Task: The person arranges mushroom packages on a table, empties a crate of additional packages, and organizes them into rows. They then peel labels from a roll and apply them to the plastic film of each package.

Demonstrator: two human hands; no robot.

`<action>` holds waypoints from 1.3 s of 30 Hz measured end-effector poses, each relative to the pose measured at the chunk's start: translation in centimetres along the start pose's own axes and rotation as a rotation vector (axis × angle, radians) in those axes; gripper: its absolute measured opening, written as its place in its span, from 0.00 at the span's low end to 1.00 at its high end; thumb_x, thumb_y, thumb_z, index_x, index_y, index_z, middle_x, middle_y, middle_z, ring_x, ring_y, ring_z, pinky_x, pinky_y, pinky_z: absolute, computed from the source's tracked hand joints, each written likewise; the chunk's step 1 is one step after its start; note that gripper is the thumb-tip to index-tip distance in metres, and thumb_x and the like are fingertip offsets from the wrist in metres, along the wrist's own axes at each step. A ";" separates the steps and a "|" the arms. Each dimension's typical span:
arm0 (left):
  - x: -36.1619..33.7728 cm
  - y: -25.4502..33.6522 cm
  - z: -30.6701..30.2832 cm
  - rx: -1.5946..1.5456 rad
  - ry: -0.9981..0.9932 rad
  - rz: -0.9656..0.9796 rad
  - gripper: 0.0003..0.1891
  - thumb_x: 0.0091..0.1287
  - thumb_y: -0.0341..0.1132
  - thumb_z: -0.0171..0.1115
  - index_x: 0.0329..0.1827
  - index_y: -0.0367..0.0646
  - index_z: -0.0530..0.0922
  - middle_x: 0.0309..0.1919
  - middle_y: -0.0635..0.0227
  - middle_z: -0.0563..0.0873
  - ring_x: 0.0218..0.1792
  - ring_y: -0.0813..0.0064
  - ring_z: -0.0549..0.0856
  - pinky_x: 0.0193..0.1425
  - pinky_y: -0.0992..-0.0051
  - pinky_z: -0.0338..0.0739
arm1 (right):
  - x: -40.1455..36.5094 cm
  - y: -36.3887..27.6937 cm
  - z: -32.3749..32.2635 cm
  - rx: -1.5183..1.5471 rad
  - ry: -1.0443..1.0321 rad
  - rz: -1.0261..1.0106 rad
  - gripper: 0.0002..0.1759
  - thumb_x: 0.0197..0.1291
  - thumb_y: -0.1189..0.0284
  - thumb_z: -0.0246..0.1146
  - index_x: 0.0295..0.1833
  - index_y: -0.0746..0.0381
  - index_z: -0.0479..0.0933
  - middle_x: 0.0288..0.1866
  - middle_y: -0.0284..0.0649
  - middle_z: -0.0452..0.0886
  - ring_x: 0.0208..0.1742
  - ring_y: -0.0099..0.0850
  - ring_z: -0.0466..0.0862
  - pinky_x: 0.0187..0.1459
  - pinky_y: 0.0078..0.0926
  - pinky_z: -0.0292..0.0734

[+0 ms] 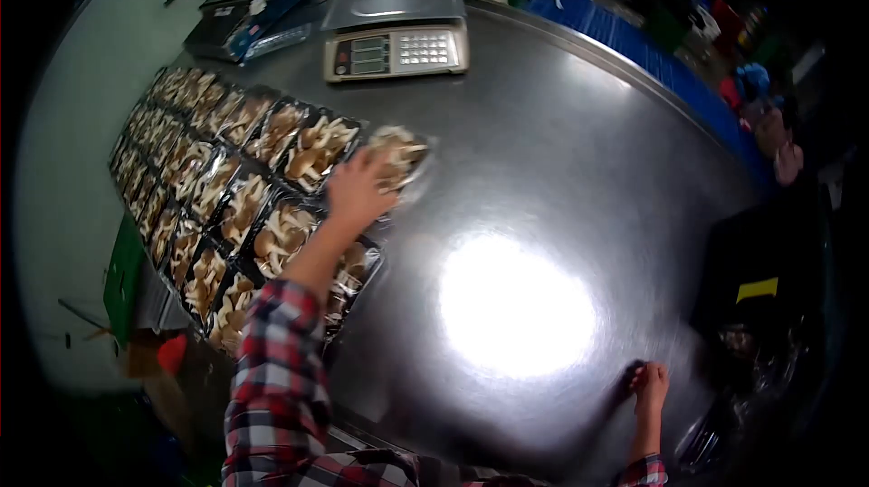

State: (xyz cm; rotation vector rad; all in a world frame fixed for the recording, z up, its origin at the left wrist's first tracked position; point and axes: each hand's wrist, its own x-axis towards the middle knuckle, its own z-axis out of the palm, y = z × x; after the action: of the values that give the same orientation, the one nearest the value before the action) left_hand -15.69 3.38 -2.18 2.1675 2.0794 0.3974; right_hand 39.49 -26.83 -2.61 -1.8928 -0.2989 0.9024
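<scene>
Steel fills most of the view: the table (588, 152) spreads out under both arms, with a bright patch of glare between the two grips. Left of the left grip (358, 190), a block of mushroom packs (222, 193) lies in tight rows, black trays under clear film, running away from that grip toward the table's far left edge. Beyond the left grip, at the far edge, stands a weighing scale (396, 30) with a metal pan and a keypad, and just left of the scale sits a darker second device (249, 7). Far to the right of that grip, past the table's rim, runs a blue ribbed surface (634, 43). A black bin (760, 288) with a yellow label stands just beyond the right grip (650, 387). A red plaid sleeve (276, 369) covers the left arm and crosses over the nearest packs.

One mushroom tray (405, 150) sits at the right end of the far row, touching its neighbour. The left grip lies on its near left part, fingers stretched over the film; the view is blurred there, so I cannot tell whether they clasp the rim. The right grip rests on bare steel near the table's front edge, well apart from the tray, fingers extended and holding nothing.
</scene>
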 end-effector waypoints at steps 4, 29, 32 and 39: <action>-4.5 -5.2 -0.5 0.214 0.133 -0.117 0.39 0.43 0.49 0.64 0.65 0.64 0.66 0.62 0.59 0.69 0.57 0.49 0.70 0.56 0.53 0.68 | -1.8 3.8 -3.5 0.013 0.153 -0.008 0.07 0.62 0.67 0.56 0.33 0.56 0.68 0.22 0.35 0.73 0.19 0.24 0.71 0.18 0.21 0.66; -36.9 -2.6 -3.5 0.129 -0.175 0.391 0.20 0.70 0.43 0.46 0.56 0.39 0.75 0.53 0.48 0.77 0.58 0.51 0.72 0.63 0.59 0.63 | -2.8 11.0 -36.7 -0.327 1.096 -0.227 0.28 0.60 0.53 0.55 0.50 0.69 0.74 0.47 0.54 0.79 0.50 0.48 0.78 0.52 0.37 0.71; -39.0 4.3 0.4 -0.222 -0.496 0.312 0.23 0.71 0.47 0.44 0.60 0.42 0.71 0.58 0.49 0.73 0.62 0.50 0.68 0.66 0.58 0.60 | 1.1 12.9 -38.6 -0.457 0.922 -0.340 0.33 0.60 0.47 0.51 0.53 0.66 0.74 0.49 0.53 0.78 0.53 0.49 0.77 0.53 0.39 0.71; -40.0 20.5 8.7 -0.977 -0.779 0.066 0.28 0.72 0.44 0.44 0.71 0.40 0.54 0.64 0.53 0.68 0.61 0.63 0.71 0.64 0.71 0.64 | -8.4 10.5 -25.2 -1.010 0.253 -0.318 0.36 0.54 0.46 0.58 0.62 0.57 0.67 0.58 0.51 0.72 0.57 0.48 0.72 0.57 0.42 0.65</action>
State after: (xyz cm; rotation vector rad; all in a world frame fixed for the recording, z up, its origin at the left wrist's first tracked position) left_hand 5.33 -36.61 -9.66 1.4324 1.0429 0.3696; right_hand 49.50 -53.55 -1.54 -2.7186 -1.0038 0.2666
